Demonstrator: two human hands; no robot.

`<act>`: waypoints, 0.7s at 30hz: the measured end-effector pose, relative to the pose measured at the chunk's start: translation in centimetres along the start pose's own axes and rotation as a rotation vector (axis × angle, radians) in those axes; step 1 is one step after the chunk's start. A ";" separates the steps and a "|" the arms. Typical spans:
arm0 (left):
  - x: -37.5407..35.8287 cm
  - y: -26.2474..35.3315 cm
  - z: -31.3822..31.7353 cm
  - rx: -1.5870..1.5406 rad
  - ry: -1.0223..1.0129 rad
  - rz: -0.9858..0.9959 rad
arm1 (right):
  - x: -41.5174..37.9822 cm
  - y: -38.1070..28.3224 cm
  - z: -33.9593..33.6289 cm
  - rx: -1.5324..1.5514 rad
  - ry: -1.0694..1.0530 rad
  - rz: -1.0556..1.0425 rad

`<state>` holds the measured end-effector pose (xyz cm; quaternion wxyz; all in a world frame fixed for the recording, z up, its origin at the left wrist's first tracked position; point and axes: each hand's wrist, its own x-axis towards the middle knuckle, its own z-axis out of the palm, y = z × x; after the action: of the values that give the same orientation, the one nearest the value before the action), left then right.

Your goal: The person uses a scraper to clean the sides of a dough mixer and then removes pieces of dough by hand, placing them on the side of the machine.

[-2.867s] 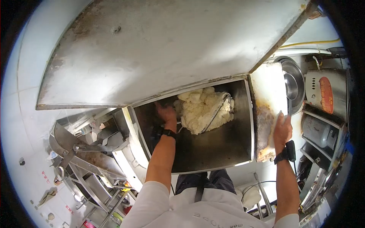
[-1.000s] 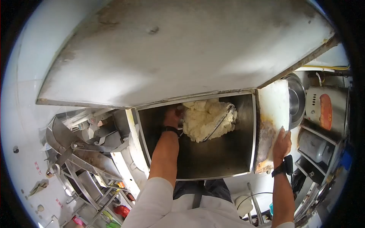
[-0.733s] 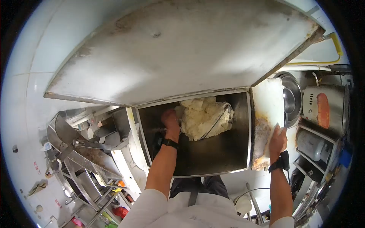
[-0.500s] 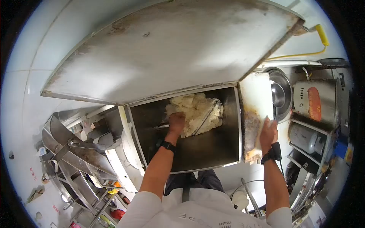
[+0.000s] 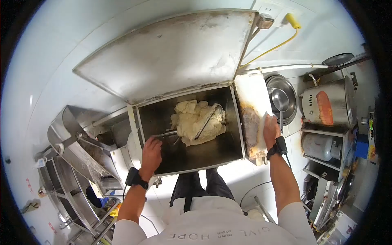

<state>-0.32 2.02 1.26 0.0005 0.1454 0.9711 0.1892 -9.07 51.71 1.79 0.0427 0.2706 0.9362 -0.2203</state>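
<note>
A pale lump of dough [image 5: 190, 126] sits in the metal tub of a dough mixer [image 5: 196, 159]. A metal mixing bar [image 5: 207, 121] runs across the dough, and a shaft [image 5: 166, 133] comes in from the tub's left wall. My left hand [image 5: 151, 155] is at the left rim of the tub, fingers bent over it, apart from the dough and close to the shaft. On the right, my right hand [image 5: 271, 131] grips the edge of the stained white mixer housing [image 5: 251, 102]. Both wrists wear black bands.
The mixer's lid [image 5: 171, 53] stands raised at the back. Right of the housing are stacked metal bowls [image 5: 281, 96] with a ladle, then a large steel pot [image 5: 328, 104] above a gas cylinder [image 5: 318, 147]. Steel equipment [image 5: 81, 143] stands at left. A yellow cable [image 5: 271, 51] hangs on the wall.
My left hand has left the dough and moved left to the tub's rim. My right hand stays at the housing edge. The view has shifted, showing more of the wall behind the lid.
</note>
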 end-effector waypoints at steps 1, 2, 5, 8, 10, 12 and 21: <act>-0.8 -0.6 0.1 0.038 -0.048 0.060 | 0.6 2.2 1.1 0.037 0.058 -0.113; -1.1 -0.3 -0.4 0.038 -0.044 0.060 | 0.1 3.2 0.1 0.037 0.061 -0.115; -0.2 -0.9 -0.2 0.085 -0.071 0.107 | -3.6 5.1 -3.5 0.209 -0.136 -0.155; -0.6 -1.2 0.2 0.055 -0.002 0.093 | -7.7 12.6 -2.8 0.167 0.094 -0.105; -1.0 -0.9 -0.2 0.030 0.055 0.080 | -10.9 15.8 -1.6 0.038 0.133 -0.148; -0.8 -0.7 -0.5 0.005 0.110 0.080 | -13.4 17.0 -0.5 0.069 0.024 -0.265; -1.1 -1.6 0.4 -0.006 0.135 0.069 | -11.7 12.4 -0.2 -0.441 -0.322 -0.158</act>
<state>0.31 0.45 0.27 -0.0711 0.1659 0.9627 0.2013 7.37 55.44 -0.50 0.2313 0.1426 0.9608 -0.0543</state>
